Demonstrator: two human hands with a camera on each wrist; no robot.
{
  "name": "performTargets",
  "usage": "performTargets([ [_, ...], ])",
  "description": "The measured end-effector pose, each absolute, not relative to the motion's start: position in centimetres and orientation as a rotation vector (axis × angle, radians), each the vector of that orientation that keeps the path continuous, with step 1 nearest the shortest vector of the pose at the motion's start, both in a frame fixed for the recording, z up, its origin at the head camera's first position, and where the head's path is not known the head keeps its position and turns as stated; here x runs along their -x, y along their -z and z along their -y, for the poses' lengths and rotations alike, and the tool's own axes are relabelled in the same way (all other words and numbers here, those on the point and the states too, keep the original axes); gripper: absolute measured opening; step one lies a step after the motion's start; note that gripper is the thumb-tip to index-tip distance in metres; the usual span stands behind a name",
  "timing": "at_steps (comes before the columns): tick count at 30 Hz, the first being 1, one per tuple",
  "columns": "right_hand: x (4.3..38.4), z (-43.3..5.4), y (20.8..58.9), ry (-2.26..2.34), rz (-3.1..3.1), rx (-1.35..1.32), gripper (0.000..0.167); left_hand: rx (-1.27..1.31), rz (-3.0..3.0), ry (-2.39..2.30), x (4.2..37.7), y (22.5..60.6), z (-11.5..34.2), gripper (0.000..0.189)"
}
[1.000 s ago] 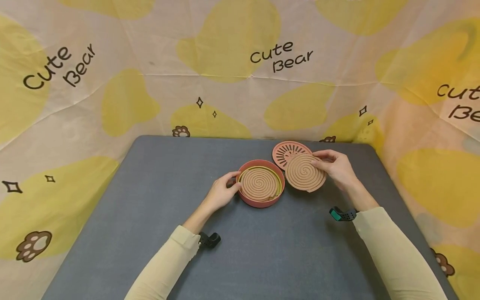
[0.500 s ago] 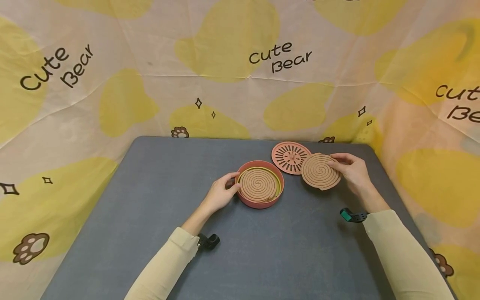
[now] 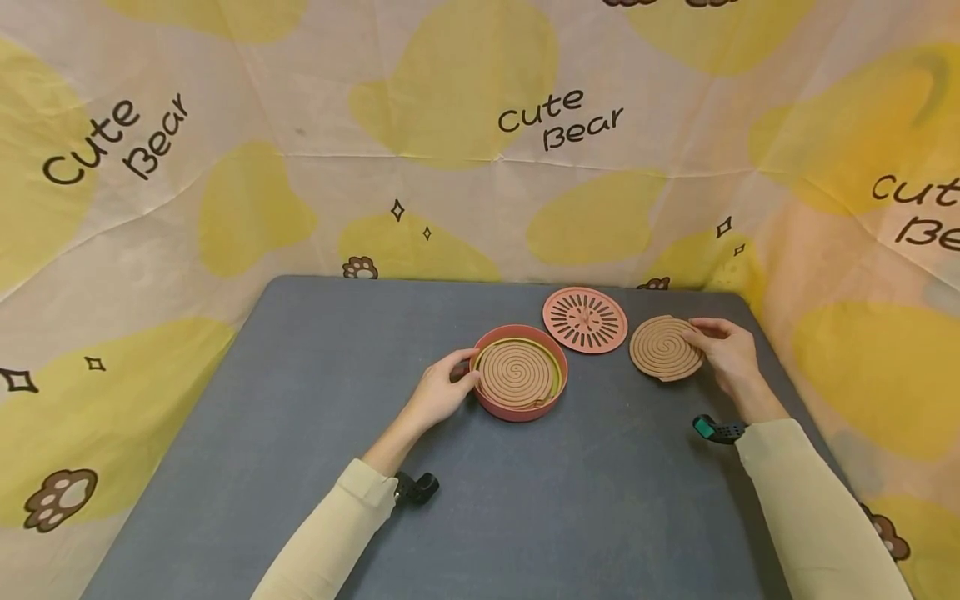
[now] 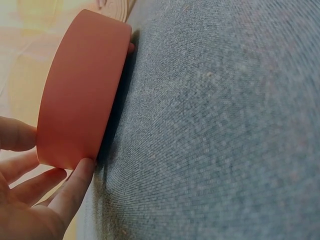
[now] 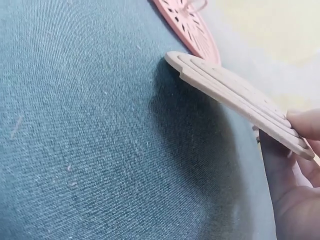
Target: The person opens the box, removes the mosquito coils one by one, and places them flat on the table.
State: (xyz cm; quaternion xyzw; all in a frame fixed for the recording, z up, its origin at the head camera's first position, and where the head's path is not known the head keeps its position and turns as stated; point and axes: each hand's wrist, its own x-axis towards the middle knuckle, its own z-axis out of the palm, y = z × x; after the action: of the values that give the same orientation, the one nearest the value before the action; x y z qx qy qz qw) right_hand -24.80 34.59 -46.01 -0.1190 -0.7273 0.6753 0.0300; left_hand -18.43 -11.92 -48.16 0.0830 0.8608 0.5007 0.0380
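A round red mosquito coil holder [image 3: 517, 414] sits on the table with a brown mosquito coil [image 3: 515, 372] and a yellow-green ring [image 3: 557, 367] inside it. My left hand [image 3: 437, 390] grips its left side, fingers on the wall [image 4: 82, 90] in the left wrist view. Farther right, my right hand [image 3: 731, 358] pinches a second brown mosquito coil [image 3: 663, 348] by its right edge. The right wrist view shows this coil [image 5: 235, 95] tilted, its hand side raised and a shadow beneath it on the cloth.
A pink slotted lid [image 3: 585, 321] lies on the grey-blue table [image 3: 540, 508] between the holder and the raised coil, near the back edge. Behind and at both sides hangs a yellow-patterned cloth [image 3: 427, 83]. Each wrist wears a dark strap [image 3: 718, 430].
My right hand has carried the mosquito coil rightward and lower, off the lid, which now shows whole. The left hand stays on the holder.
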Motion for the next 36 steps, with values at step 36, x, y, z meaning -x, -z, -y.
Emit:
performTargets([
  [36, 24.9, -35.7, 46.3, -1.364, 2.835, 0.238, 0.049, -0.251, -2.638, -1.527, 18.5, 48.2, 12.0, 0.045],
])
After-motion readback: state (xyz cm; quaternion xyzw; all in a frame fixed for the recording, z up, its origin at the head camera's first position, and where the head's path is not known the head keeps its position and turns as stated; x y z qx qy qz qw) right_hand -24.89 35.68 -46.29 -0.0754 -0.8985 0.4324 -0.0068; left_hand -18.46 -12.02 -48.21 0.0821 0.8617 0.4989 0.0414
